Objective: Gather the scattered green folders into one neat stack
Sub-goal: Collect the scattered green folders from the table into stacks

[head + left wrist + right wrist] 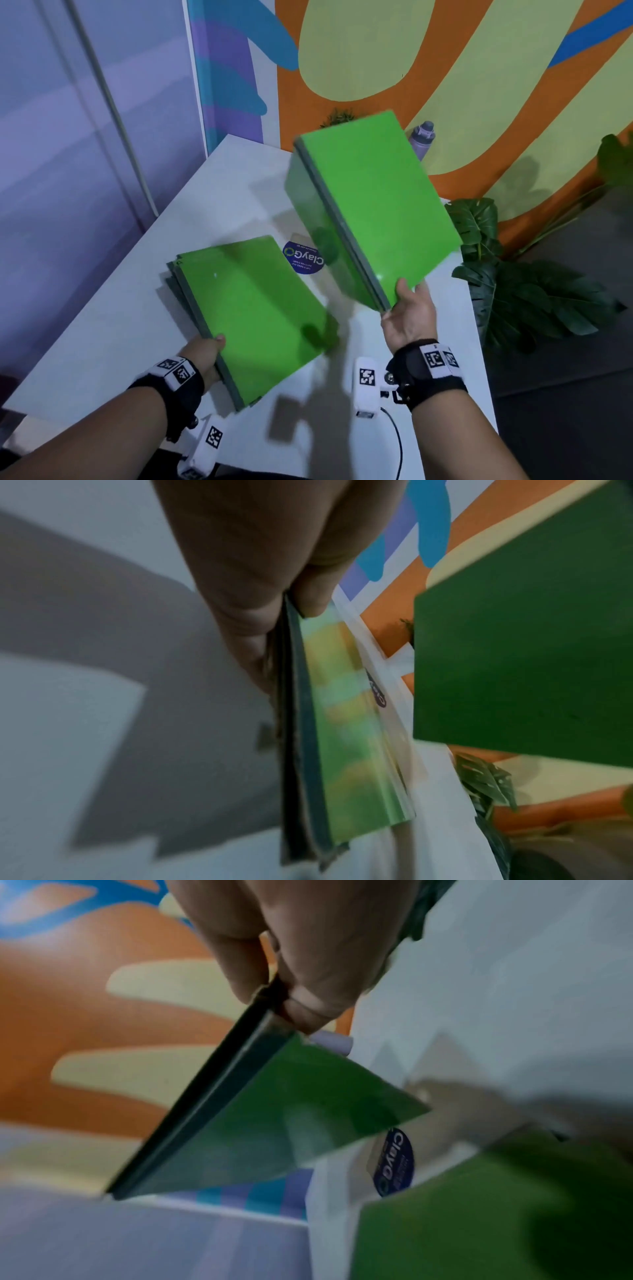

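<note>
A stack of green folders (253,308) lies tilted over the white table (102,325). My left hand (205,356) grips its near spine edge, thumb on top; the left wrist view shows the same pinch on the stack (329,737). My right hand (409,315) holds a second bunch of green folders (373,205) by the near corner, raised in the air to the right of the stack and tilted. In the right wrist view my right hand's fingers (308,974) pinch those raised folders (274,1123), with the lower stack (496,1218) below.
A round blue ClayGo sticker (303,258) sits on the table between the two bunches. A purple bottle (424,137) stands at the far edge by the painted wall. Leafy plants (520,274) crowd the table's right side. The table's left edge drops off.
</note>
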`<state>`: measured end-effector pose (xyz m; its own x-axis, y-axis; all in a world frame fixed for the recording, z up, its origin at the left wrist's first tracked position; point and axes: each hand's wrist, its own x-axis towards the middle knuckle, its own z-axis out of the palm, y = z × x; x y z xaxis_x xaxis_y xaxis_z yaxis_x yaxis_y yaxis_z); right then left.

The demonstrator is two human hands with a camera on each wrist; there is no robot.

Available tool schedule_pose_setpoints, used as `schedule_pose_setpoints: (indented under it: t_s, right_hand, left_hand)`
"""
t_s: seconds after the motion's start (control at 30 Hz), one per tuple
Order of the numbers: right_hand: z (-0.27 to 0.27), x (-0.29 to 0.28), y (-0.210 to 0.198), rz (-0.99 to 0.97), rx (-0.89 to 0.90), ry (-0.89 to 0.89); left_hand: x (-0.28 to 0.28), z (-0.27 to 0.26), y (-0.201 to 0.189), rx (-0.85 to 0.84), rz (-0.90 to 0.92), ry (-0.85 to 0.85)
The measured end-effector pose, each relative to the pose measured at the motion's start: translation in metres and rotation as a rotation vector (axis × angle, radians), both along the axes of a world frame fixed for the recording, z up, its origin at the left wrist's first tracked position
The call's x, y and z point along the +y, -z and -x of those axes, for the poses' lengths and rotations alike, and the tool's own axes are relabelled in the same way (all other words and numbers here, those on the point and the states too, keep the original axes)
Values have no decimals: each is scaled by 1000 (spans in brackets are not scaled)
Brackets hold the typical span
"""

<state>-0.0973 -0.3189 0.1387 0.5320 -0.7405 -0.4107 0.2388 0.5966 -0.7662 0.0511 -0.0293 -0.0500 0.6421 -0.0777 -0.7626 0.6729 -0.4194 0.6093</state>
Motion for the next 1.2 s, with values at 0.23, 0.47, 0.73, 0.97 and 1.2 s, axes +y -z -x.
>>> schedule_pose_setpoints:
  t_s: [0.23, 0.47, 0.73, 0.97, 1.2]
  right_hand:
    - [-2, 58, 71, 311, 351, -356]
    - [37, 71, 103, 554, 648, -1006]
    - [30, 25, 70, 791, 728, -693]
    - [32, 13, 28, 518, 285, -481]
    - [39, 39, 27, 525, 127, -406]
  left_hand:
    - [-17, 30, -77, 198, 384, -107]
    - [-23, 34, -93, 123, 267, -71]
    - [-24, 27, -131, -350, 182, 185]
    - [-30, 23, -172, -529, 332, 380]
    - [-36, 22, -179, -592, 432, 256]
